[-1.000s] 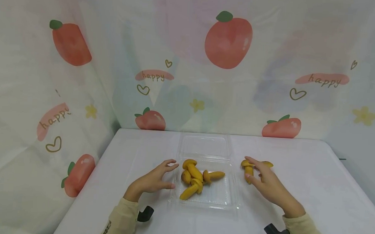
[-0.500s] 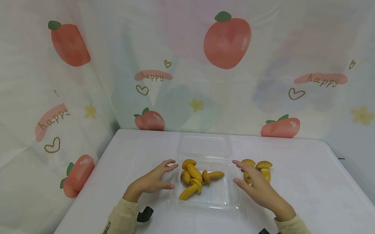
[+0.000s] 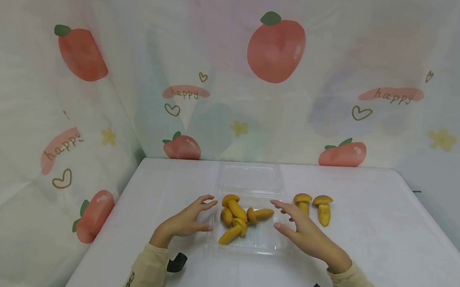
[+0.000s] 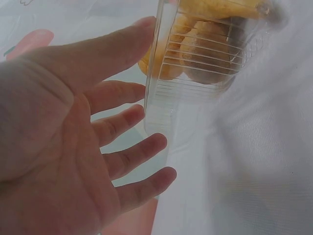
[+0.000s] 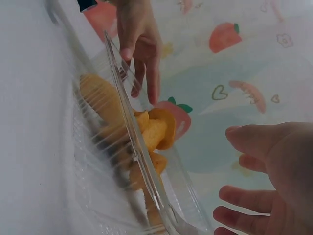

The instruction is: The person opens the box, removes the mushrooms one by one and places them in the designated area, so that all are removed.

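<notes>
A clear plastic clamshell box point(image 3: 262, 242) lies with its lid point(image 3: 248, 178) folded back. Several yellow mushrooms point(image 3: 236, 209) are heaped in its left and middle part. My left hand point(image 3: 183, 222) is at the box's left side, fingers spread; in the left wrist view its thumb and fingertips are at the rim point(image 4: 152, 73), and I cannot tell how firmly they touch. Over the right rim hovers my right hand point(image 3: 307, 233), fingers apart and holding nothing. Right of the box lie two more mushrooms, one in full view point(image 3: 322, 211), the other point(image 3: 302, 199) partly hidden by the right hand.
A white cloth covers the table point(image 3: 247, 277). Behind and to the left hangs a curtain point(image 3: 226, 53) printed with peaches. Dark wrist mounts point(image 3: 177, 262) show below both sleeves.
My right hand has moved left, away from the two loose mushrooms to the right edge of the box, uncovering them more. The left hand and the mushrooms in the box stay in place.
</notes>
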A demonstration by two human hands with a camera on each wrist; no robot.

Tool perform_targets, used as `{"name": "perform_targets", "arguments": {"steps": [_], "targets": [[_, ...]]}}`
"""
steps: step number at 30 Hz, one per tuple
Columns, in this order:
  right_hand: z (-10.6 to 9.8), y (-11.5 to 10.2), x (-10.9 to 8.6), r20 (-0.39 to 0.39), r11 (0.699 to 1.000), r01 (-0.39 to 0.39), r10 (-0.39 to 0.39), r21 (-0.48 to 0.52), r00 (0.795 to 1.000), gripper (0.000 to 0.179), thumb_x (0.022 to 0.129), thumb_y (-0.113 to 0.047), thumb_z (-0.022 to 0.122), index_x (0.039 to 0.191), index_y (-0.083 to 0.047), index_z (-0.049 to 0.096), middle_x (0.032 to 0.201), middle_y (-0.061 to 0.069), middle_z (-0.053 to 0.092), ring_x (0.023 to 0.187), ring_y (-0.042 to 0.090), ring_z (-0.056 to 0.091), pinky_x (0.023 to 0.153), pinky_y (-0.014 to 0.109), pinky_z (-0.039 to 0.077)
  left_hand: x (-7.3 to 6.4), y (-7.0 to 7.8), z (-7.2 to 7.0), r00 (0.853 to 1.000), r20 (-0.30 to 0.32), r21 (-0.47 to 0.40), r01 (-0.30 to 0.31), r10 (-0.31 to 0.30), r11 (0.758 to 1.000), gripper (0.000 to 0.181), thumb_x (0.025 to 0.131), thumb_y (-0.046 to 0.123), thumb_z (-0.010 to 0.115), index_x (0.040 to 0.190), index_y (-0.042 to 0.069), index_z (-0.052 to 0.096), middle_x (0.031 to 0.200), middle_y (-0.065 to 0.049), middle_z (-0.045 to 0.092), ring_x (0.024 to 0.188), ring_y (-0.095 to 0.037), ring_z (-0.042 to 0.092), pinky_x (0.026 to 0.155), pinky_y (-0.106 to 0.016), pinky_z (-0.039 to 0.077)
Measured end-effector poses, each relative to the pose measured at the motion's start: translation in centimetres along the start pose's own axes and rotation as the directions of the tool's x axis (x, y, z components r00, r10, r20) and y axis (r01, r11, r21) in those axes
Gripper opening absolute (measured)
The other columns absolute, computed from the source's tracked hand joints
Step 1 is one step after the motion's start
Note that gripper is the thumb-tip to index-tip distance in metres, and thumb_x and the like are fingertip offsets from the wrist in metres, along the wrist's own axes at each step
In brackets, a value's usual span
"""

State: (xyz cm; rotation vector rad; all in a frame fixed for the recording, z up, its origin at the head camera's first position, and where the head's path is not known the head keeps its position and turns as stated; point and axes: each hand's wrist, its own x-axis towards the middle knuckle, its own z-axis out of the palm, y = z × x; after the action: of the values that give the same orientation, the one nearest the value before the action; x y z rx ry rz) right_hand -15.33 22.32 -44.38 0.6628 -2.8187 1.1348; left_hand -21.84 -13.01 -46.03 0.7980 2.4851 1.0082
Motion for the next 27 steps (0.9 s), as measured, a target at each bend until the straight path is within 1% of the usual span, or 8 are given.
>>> {"name": "perform_targets", "arguments": {"steps": [4,7,14,17,22,24,27], "targets": [[0.9,-0.6,0.3,0.054,0.999,0.018,-0.020,0.041,0.998,0.055,0.102,-0.029,0.061,0.152,-0.013,0.044,0.151,0.012,0.053,0.132,0.039,0.054,0.099,0.058,0.051,0.0,0.1,-0.1,1.000,-0.002,-0.001,0.001,-0.001,1.000,0.075,0.093,0.019,0.074,0.156,0.002,0.036,0.165,-0.019,0.024,0.152,-0.043,0.026,0.121,-0.063,0.027],[1.7,-1.0,0.7,0.091,0.998,0.045,-0.049,0.049,0.995,0.054,0.102,-0.028,0.061,0.151,-0.011,0.045,0.152,0.010,0.052,0.136,0.036,0.052,0.103,0.059,0.050,-0.1,0.1,-0.1,1.000,-0.001,-0.009,0.006,-0.006,1.000,0.075,0.093,0.018,0.074,0.156,0.002,0.036,0.165,-0.020,0.024,0.152,-0.043,0.025,0.120,-0.064,0.027],[3.2,-1.7,1.7,0.135,0.989,0.132,-0.141,0.070,0.981,0.055,0.102,-0.026,0.061,0.149,-0.003,0.045,0.150,0.015,0.053,0.132,0.035,0.055,0.107,0.056,0.047,-0.4,-0.2,-0.2,1.000,0.018,-0.029,0.019,-0.019,0.999,0.081,0.091,0.020,0.077,0.158,0.005,0.034,0.167,-0.017,0.021,0.153,-0.044,0.023,0.120,-0.065,0.025],[3.5,-1.9,1.9,0.149,0.986,0.153,-0.161,0.064,0.976,0.056,0.101,-0.025,0.062,0.150,-0.003,0.044,0.149,0.017,0.053,0.129,0.036,0.056,0.106,0.056,0.047,-0.4,-0.4,-0.3,0.999,0.028,-0.030,0.018,-0.017,0.999,0.084,0.089,0.021,0.079,0.158,0.006,0.033,0.167,-0.017,0.019,0.154,-0.044,0.022,0.120,-0.066,0.025],[3.8,-2.2,2.0,0.188,0.988,0.132,-0.144,0.077,0.972,0.058,0.102,-0.026,0.061,0.152,-0.005,0.043,0.146,0.018,0.054,0.127,0.038,0.057,0.105,0.058,0.047,-0.3,-0.4,-0.2,0.999,0.030,-0.023,0.013,-0.012,1.000,0.086,0.088,0.022,0.080,0.158,0.006,0.033,0.167,-0.017,0.019,0.154,-0.043,0.022,0.121,-0.066,0.025],[3.8,-2.3,2.0,0.208,0.990,0.116,-0.131,0.083,0.969,0.058,0.102,-0.029,0.060,0.152,-0.006,0.043,0.147,0.019,0.053,0.130,0.038,0.056,0.107,0.059,0.046,-0.3,-0.3,-0.2,0.999,0.032,-0.022,0.011,-0.010,1.000,0.086,0.088,0.021,0.080,0.158,0.005,0.033,0.167,-0.017,0.020,0.154,-0.043,0.022,0.121,-0.065,0.025],[4.1,-2.3,2.2,0.235,0.992,0.097,-0.112,0.078,0.965,0.058,0.102,-0.030,0.061,0.152,-0.007,0.043,0.151,0.020,0.050,0.136,0.040,0.051,0.110,0.061,0.042,-0.2,-0.3,-0.2,0.999,0.036,-0.018,0.005,-0.004,1.000,0.085,0.088,0.021,0.080,0.158,0.004,0.033,0.167,-0.018,0.019,0.154,-0.044,0.022,0.120,-0.065,0.025]]}}
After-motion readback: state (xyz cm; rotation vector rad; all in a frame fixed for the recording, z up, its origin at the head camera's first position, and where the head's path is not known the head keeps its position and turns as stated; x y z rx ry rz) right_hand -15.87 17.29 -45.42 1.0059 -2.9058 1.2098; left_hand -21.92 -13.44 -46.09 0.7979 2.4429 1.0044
